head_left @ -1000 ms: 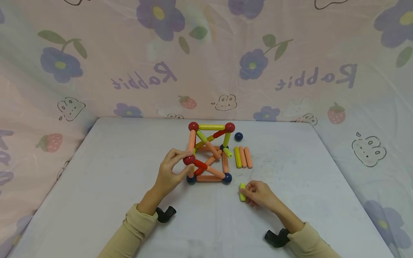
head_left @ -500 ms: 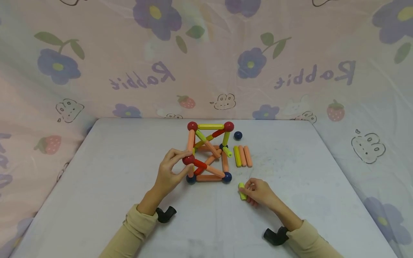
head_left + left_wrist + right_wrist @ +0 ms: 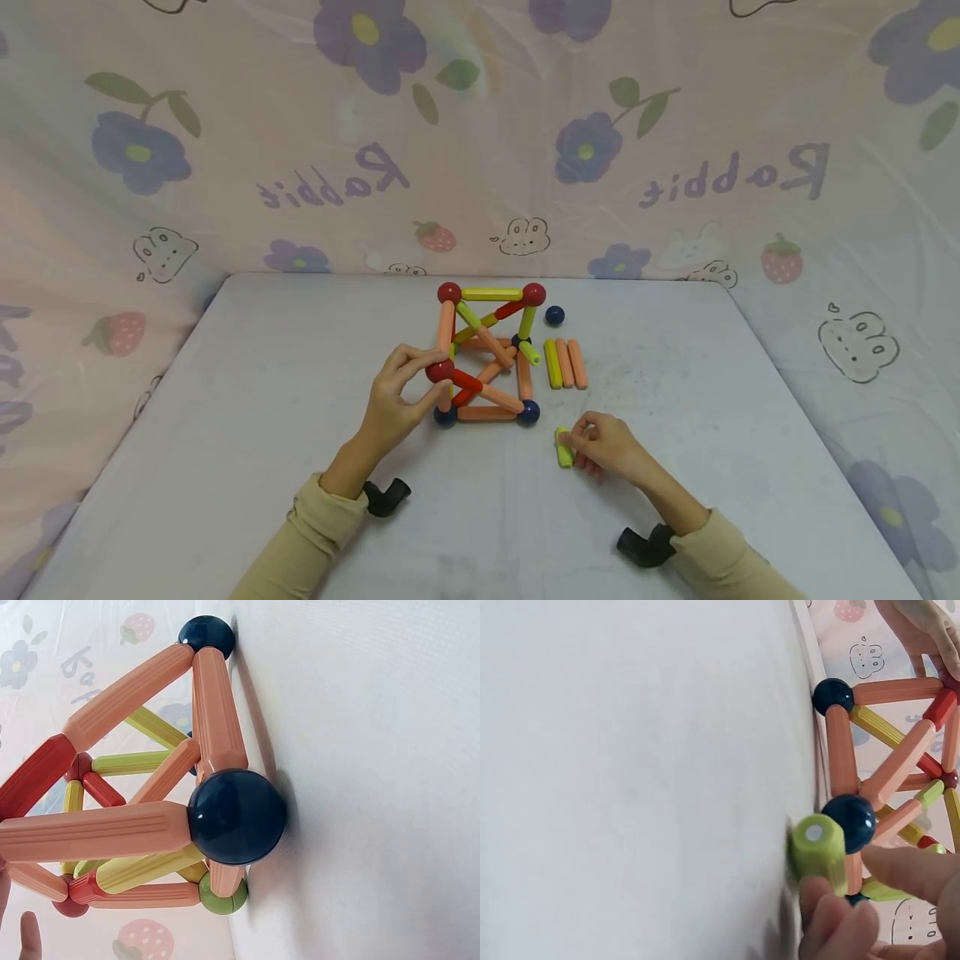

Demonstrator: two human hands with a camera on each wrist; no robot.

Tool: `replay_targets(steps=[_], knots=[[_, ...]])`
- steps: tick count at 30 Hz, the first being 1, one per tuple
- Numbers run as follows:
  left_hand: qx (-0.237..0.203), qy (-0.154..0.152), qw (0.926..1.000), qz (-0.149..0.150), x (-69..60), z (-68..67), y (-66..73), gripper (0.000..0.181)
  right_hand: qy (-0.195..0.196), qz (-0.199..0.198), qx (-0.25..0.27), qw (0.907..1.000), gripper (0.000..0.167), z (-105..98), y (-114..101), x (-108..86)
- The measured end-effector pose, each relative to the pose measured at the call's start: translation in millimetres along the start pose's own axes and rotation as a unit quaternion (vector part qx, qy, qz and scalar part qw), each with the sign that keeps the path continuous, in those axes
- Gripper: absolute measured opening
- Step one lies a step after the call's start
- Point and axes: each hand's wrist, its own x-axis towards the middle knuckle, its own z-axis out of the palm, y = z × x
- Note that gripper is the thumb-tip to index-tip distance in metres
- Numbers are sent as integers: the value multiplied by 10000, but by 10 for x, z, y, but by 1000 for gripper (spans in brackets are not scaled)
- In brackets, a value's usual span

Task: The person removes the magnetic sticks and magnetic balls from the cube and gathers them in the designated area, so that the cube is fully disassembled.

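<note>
A frame of sticks and balls (image 3: 487,413) stands on the table, and my left hand (image 3: 397,387) pinches its near-left red ball (image 3: 439,371) between thumb and fingers. In the left wrist view, a dark blue ball (image 3: 237,817) forms a lower corner. My right hand (image 3: 609,446) has curled fingers at a short green stick (image 3: 564,454), right of the frame. Seen from the right wrist, the stick's end (image 3: 814,832) faces the camera, the lower fingertips (image 3: 821,911) meet its side, and one digit (image 3: 915,870) stays above it; exact contact is partly hidden.
One yellow stick (image 3: 553,364) and two salmon sticks (image 3: 570,365) lie side by side right of the frame. Behind them rests a loose dark blue ball (image 3: 554,316). A patterned cloth (image 3: 480,167) hangs behind the white table (image 3: 262,375).
The green stick tilted slightly in my right fingers, then turned back towards upright in the head view. My right hand shifted slightly away from me. My left hand keeps its place on the red ball.
</note>
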Motion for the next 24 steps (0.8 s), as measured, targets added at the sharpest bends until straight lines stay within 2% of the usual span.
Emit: replay_targets(steps=[7, 13, 24], knots=[[-60, -12, 10000, -66, -1, 1, -7, 44, 218, -432, -85, 9988, 24, -121, -78, 91], [-84, -5, 9999, -114, -7, -2, -16, 44, 361, -739, 287, 9962, 23, -206, -221, 213], [-40, 0, 10000, -65, -4, 8, -14, 44, 536, -405, 795, 9946, 31, -333, -553, 562]])
